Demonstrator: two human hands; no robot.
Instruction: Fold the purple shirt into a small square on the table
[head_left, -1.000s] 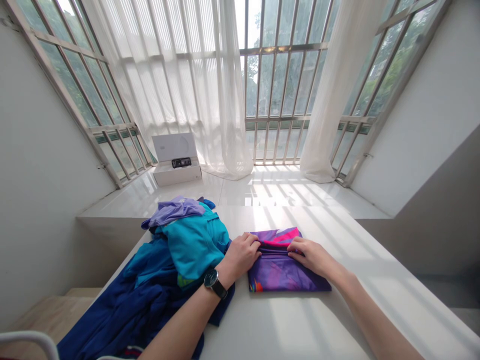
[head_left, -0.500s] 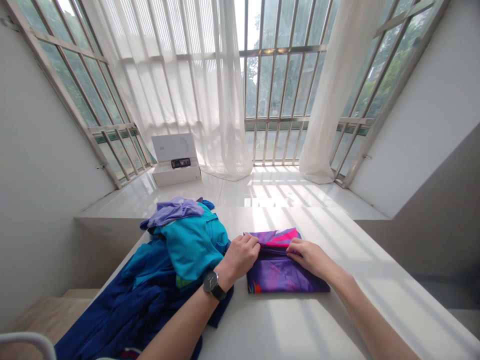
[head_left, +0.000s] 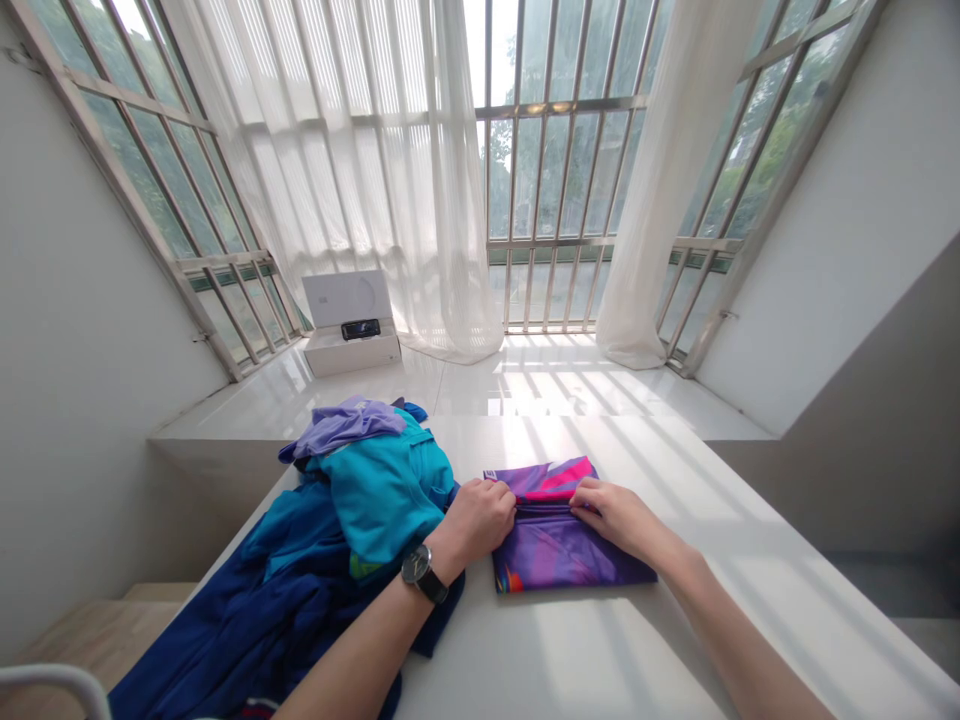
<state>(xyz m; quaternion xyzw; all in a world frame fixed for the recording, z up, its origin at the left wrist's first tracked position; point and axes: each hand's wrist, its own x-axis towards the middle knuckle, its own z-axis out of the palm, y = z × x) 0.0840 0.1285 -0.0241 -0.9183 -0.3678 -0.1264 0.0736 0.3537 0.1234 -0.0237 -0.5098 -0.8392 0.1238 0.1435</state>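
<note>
A purple and pink printed garment (head_left: 574,552), folded into a flat rectangle, lies on the white table (head_left: 720,520). My left hand (head_left: 480,518), with a black watch (head_left: 421,573) at the wrist, pinches the garment's left side. On the other side, my right hand (head_left: 616,514) grips the folded layer between thumb and fingers. Between the two hands the fabric forms a crosswise fold with a dark gap under it. The garment's exact kind cannot be made out in its folded state.
Left of my left arm is a loose heap of clothes: lilac (head_left: 349,425), teal (head_left: 390,490) and dark blue (head_left: 300,610). On the window ledge stands an open white box (head_left: 352,352) holding a black device (head_left: 361,329). White curtains (head_left: 450,200) hang before the barred windows.
Both hands keep their grip on the garment, and the fold between them has shifted slightly. The view has moved a little; the clothes heap stays put.
</note>
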